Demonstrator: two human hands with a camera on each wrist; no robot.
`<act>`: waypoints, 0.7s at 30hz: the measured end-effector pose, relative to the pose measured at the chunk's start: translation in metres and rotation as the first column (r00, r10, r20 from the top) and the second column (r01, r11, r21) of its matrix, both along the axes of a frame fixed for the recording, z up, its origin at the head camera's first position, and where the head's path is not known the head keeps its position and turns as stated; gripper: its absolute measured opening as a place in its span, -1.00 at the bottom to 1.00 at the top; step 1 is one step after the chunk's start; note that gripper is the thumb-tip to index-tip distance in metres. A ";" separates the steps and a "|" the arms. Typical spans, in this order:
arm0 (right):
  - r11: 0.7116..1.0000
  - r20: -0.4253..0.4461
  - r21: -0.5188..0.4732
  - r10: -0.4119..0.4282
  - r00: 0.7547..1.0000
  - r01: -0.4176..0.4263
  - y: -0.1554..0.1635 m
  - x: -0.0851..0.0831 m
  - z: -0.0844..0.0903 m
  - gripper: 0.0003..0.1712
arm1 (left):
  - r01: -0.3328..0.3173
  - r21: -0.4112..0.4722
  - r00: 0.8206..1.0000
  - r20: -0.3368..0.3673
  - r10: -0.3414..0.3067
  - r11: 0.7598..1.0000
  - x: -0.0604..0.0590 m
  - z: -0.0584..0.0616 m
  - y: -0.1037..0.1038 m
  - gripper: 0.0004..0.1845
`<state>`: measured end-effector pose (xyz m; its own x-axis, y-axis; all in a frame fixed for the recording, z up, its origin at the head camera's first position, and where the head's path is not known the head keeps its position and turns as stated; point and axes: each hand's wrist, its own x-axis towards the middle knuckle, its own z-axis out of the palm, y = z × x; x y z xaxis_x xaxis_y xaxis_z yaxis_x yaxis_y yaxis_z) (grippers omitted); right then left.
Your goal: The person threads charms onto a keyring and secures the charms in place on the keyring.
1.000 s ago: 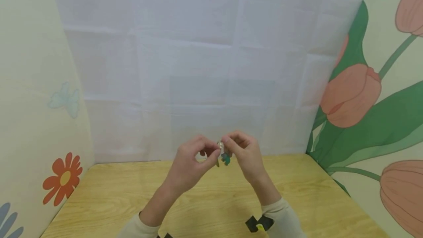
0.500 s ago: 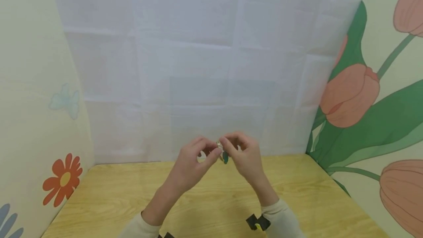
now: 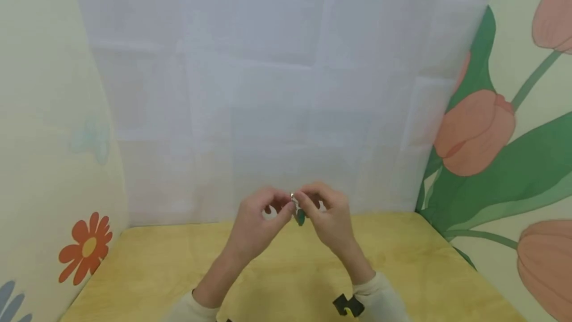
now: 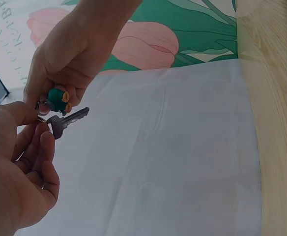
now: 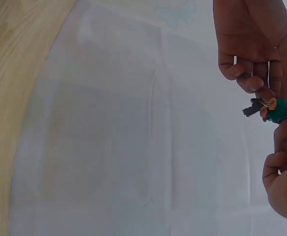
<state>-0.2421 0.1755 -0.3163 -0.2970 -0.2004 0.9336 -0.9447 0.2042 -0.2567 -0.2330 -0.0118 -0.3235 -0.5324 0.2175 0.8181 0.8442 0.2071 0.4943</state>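
Both hands meet above the table at a small metal key ring. My left hand pinches the ring between thumb and forefinger. From it sticks out a dark metal key, which shows plainly in the left wrist view. A green figure charm with orange feet hangs beside the key, close to the fingers of my right hand. That hand pinches the ring's other side, by the charm's attachment. In the right wrist view the charm partly covers the key. Fingertips hide much of the ring.
Below the hands lies a wood-grain tabletop. A creased white cloth hangs behind it. Side panels carry a red flower on the left and pink tulips on the right. A dark strap piece sits at the right sleeve.
The fingertips, ring and charm have shifted slightly left. The charm has turned and now looks narrower, and the key no longer stands out below the left fingers in the head view.
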 end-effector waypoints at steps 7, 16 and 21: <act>0.998 0.109 -0.059 0.038 0.993 -0.032 -0.004 0.015 0.004 -0.79 | -0.009 0.014 1.000 -0.029 0.010 1.000 0.002 -0.008 0.003 -0.97; 0.994 0.273 -0.105 0.041 0.961 -0.013 0.007 0.003 -0.004 -0.81 | 0.011 -0.038 0.977 -0.214 -0.019 0.999 0.000 -0.007 0.007 -0.92; 0.990 0.344 -0.138 0.069 0.936 -0.022 0.008 0.000 -0.002 -0.92 | -0.119 -0.094 0.917 -0.392 0.073 0.988 0.000 -0.005 0.009 -0.83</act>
<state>-0.2419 0.1833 -0.3178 -0.6006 -0.1052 0.7926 -0.7993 0.1057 -0.5916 -0.2325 -0.0026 -0.3280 -0.2026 0.2847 0.9370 0.9377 0.3321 0.1018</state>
